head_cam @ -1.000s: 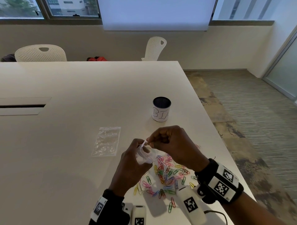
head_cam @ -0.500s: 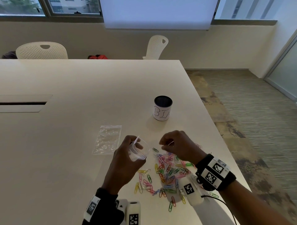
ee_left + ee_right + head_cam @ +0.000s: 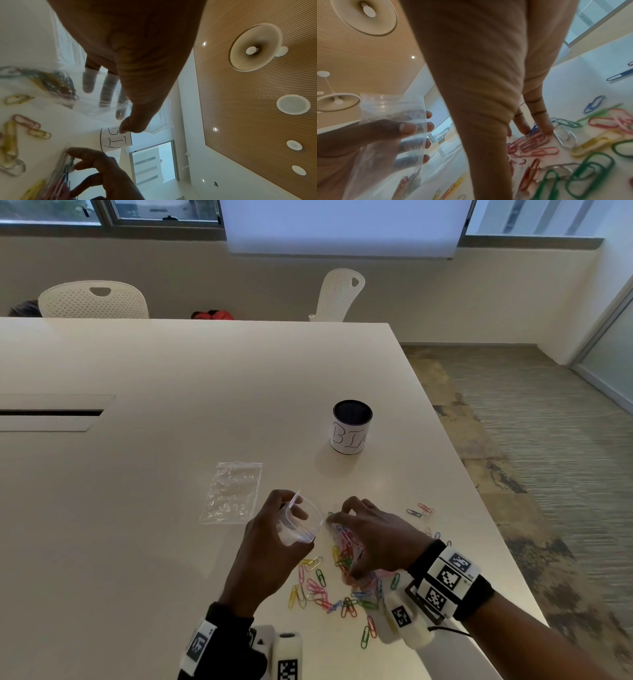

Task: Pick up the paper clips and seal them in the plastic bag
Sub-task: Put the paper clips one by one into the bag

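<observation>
My left hand (image 3: 294,506) grips a small clear plastic bag (image 3: 304,530) just above the table, mouth held open toward the right. The left wrist view shows a few clips (image 3: 51,83) inside the bag (image 3: 106,94). Coloured paper clips (image 3: 325,590) lie scattered on the white table (image 3: 137,508) below and right of the bag. My right hand (image 3: 342,517) is down on the pile's far end, its fingers (image 3: 537,128) curled onto a bunch of pink and blue clips (image 3: 537,146). The palm hides the clips beneath it.
A second clear bag (image 3: 233,491) lies flat to the left of my hands. A dark cup labelled BIN (image 3: 352,428) stands behind the pile. A few stray clips (image 3: 423,510) lie near the table's right edge (image 3: 486,518). White chairs (image 3: 92,301) stand beyond the far side.
My right hand has left the bag's mouth and dropped onto the clip pile. The left hand has lowered a little with the bag, whose mouth now stands open.
</observation>
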Motion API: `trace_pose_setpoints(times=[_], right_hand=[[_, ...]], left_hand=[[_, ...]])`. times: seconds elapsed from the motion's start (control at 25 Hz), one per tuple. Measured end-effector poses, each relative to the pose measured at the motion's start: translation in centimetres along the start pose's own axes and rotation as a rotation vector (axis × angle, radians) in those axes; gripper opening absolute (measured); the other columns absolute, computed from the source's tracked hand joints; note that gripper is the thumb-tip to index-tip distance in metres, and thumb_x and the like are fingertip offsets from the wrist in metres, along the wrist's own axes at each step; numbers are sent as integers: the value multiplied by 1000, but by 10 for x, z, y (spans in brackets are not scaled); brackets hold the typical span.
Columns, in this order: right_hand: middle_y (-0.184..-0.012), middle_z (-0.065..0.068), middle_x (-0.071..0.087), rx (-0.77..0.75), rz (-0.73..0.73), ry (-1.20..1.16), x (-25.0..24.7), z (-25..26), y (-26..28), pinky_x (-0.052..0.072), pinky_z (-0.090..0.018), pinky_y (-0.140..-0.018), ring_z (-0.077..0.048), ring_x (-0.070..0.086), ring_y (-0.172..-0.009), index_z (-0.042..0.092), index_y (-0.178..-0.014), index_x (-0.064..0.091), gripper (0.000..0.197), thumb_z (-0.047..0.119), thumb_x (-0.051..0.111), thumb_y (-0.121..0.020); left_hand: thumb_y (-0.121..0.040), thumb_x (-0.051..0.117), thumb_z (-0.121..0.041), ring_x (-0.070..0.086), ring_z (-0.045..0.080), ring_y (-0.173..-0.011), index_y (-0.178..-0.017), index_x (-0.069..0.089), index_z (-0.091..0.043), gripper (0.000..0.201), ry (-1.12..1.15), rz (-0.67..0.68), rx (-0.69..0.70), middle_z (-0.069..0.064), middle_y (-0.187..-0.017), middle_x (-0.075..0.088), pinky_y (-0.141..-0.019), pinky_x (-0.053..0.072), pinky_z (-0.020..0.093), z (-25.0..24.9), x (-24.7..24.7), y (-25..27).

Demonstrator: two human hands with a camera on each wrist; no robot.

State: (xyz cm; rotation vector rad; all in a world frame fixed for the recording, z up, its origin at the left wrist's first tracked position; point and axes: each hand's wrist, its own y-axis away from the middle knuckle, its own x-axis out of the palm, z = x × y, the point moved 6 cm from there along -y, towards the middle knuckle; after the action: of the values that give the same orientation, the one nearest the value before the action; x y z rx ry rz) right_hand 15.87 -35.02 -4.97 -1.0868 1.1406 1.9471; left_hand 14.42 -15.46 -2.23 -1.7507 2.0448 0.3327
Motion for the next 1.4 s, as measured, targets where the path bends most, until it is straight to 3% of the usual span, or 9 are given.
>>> trace_pose_setpoints(times=[0.16,0.44,0.72,0.88,1.08,1.24,1.4], right_hand=[[-147,0,41,0,-27,3,-2,2,-1,53,-39,-101,-21,46,-130,35,-142,48,70,43,81,-82],[-128,-2,58,-40,-108,-39,-6,12,0,58,-33,-90,-20,63,-108,23,-120,68,24,21,66,-97],[-111,-5,67,-29,-176,-56,-13,9,-2,62,-33,-82,-20,68,-92,12,-104,72,12,9,63,-97],[-101,-4,74,-14,-231,-189,-22,-4,2,63,-32,-83,-16,71,-87,10,-97,76,7,7,72,-92],[-84,0,80,52,-331,-502,-35,-25,13,64,-31,-83,-8,76,-77,12,-88,81,8,8,85,-82],[-86,-8,82,55,-427,-894,-50,-23,34,65,-36,-86,-20,80,-82,6,-92,80,11,5,83,-82],[-88,-12,81,8,-521,-1111,-67,-2,47,64,-36,-86,-26,80,-85,3,-94,79,12,2,81,-83]], left_hand=[[-78,88,-18,66,-1,-93,-118,54,-33,55,-11,3,5,-16,-104,69,-70,57,12,1,1,0],[-77,88,-17,66,0,-95,-118,54,-32,55,-9,-1,-1,-13,-103,69,-72,56,11,3,2,-2],[-77,88,-19,66,-1,-95,-118,53,-34,57,-35,4,4,-15,-104,69,-72,54,7,5,4,-3],[-77,88,-18,67,2,-94,-118,54,-36,56,-27,5,2,-15,-104,69,-71,54,9,5,3,-2],[-79,87,-15,66,-1,-95,-118,54,-33,54,-1,28,-14,-13,-105,69,-72,51,5,3,6,-2],[-78,86,-14,65,-1,-95,-117,54,-33,54,0,39,-10,-14,-104,69,-70,52,6,3,11,-3],[-77,87,-15,64,-1,-96,-116,54,-33,54,-5,52,4,-14,-103,69,-70,54,10,1,17,-3]])
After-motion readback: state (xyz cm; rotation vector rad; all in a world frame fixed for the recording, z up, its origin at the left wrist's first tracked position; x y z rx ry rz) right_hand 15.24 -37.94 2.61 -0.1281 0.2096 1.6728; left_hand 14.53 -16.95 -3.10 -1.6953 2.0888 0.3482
